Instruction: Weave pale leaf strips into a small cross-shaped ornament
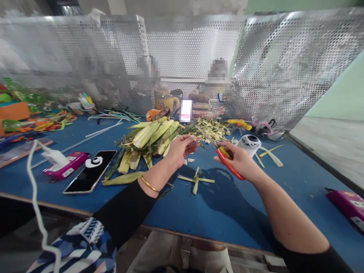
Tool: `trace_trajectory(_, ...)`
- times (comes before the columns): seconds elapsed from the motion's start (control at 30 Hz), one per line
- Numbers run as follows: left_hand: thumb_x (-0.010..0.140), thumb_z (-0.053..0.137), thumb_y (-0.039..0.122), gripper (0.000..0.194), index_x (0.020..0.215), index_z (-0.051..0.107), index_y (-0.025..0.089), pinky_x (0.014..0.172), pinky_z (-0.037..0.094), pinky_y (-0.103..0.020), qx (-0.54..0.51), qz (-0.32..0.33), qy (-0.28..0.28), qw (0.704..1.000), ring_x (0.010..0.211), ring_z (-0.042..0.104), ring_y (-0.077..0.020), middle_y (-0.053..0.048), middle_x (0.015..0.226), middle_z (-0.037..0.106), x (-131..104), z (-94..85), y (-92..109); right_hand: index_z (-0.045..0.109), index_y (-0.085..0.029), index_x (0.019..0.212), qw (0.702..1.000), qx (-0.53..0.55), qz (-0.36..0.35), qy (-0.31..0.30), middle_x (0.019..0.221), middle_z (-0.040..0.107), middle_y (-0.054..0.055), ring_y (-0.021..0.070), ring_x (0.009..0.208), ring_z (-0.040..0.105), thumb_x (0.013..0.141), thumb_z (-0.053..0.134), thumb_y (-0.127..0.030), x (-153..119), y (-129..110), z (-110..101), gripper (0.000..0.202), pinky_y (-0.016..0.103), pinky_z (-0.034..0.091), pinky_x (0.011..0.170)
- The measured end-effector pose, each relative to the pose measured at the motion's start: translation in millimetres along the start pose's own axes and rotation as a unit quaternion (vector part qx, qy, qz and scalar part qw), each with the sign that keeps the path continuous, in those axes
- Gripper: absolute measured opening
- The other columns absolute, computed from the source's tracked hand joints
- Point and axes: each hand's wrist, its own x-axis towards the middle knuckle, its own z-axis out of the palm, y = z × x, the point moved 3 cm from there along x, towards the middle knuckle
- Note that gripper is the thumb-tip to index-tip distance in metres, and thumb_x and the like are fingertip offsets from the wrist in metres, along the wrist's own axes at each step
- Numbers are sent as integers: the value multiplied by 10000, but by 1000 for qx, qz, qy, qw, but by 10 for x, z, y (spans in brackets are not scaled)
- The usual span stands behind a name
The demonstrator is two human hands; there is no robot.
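Note:
In my right hand (237,157) is a pair of scissors (227,161) with red and yellow handles, its blades apart and pointing up and left. My left hand (183,149) is closed in a pinch near the blade tips; whatever sits between the fingertips is too small to make out. Below both hands, a cross-shaped piece of folded husk strips (196,179) lies flat on the blue table (182,216). A pile of pale green corn husks (150,138) lies left of my left hand. Just beyond my right hand stands a spool of white thread (250,143).
Husk scraps (212,129) lie behind my hands. To the left are a phone (91,172) and a magenta box (66,165) with a white plug and cord; another magenta box (348,204) is at far right. A perforated metal screen (193,49) borders the back.

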Motion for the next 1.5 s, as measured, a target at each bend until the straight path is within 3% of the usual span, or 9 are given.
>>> trace_trajectory(0.17, 680, 770, 116, 153, 774, 650, 127, 620, 532, -251, 53, 35, -24, 998, 607, 675, -134, -36, 712, 699, 22, -1, 29, 646, -198, 1147, 999, -37, 0, -36, 977, 707, 78, 221, 799, 646, 698, 696, -464, -23, -49, -84, 525, 334, 511, 706)
trace_trajectory(0.33, 704, 723, 90, 52, 733, 694, 121, 643, 531, -266, 84, 47, -15, 995, 575, 646, -118, -31, 676, 690, 54, -34, 51, 649, -202, 1169, 995, -90, -11, -32, 1116, 686, 94, 229, 853, 655, 697, 703, -477, -41, -94, -126, 548, 312, 517, 694)
trace_trajectory(0.6, 650, 783, 125, 93, 662, 692, 140, 661, 533, -283, 139, 40, -15, 989, 555, 616, -123, -27, 595, 660, 59, -47, 71, 682, -214, 1158, 988, -142, -57, -19, 1040, 705, 85, 231, 858, 656, 769, 649, -413, -41, -80, -152, 439, 316, 509, 713)
trace_trajectory(0.83, 655, 759, 125, 66, 670, 696, 141, 642, 532, -266, 156, 42, -19, 987, 541, 604, -110, -28, 607, 670, 58, -45, 57, 719, -204, 1087, 992, -116, -41, -31, 943, 727, 60, 216, 800, 664, 763, 667, -384, -27, -42, -127, 375, 290, 503, 683)
trace_trajectory(1.03, 699, 734, 127, 73, 723, 668, 146, 571, 506, -218, 131, 9, -10, 991, 566, 629, -107, -42, 695, 708, 29, -42, 54, 697, -220, 1113, 981, -193, -12, 32, 989, 732, 72, 247, 855, 674, 779, 651, -384, 12, -38, -133, 375, 320, 492, 722)
trace_trajectory(1.2, 735, 712, 120, 80, 771, 644, 143, 591, 518, -217, 101, -19, -20, 994, 588, 643, -103, -58, 758, 725, 21, -48, 7, 627, -170, 1170, 942, -327, 26, -74, 985, 729, 123, 282, 881, 675, 833, 577, -381, -18, -13, 99, 401, 323, 458, 666)
trace_trajectory(1.33, 744, 708, 123, 83, 767, 629, 137, 586, 521, -212, 93, -40, -42, 994, 598, 655, -107, -72, 795, 733, 10, -41, -51, 622, -147, 1088, 922, -375, 20, -97, 966, 705, 135, 255, 862, 667, 855, 546, -345, -51, -44, 286, 315, 295, 430, 652)
trace_trajectory(1.43, 769, 688, 119, 81, 779, 610, 141, 548, 510, -188, 83, -72, -38, 993, 609, 664, -108, -68, 809, 737, -38, -6, -77, 669, -183, 971, 932, -348, -8, -100, 980, 683, 105, 222, 855, 654, 883, 511, -296, -28, -43, 281, 213, 284, 433, 683)
trace_trajectory(1.5, 796, 650, 91, 74, 785, 596, 141, 535, 510, -176, 73, -91, -26, 993, 604, 660, -100, -58, 797, 735, -72, 20, -73, 688, -207, 925, 952, -301, -1, -60, 949, 689, 75, 208, 847, 648, 891, 486, -252, 4, 0, 133, 210, 285, 444, 714)
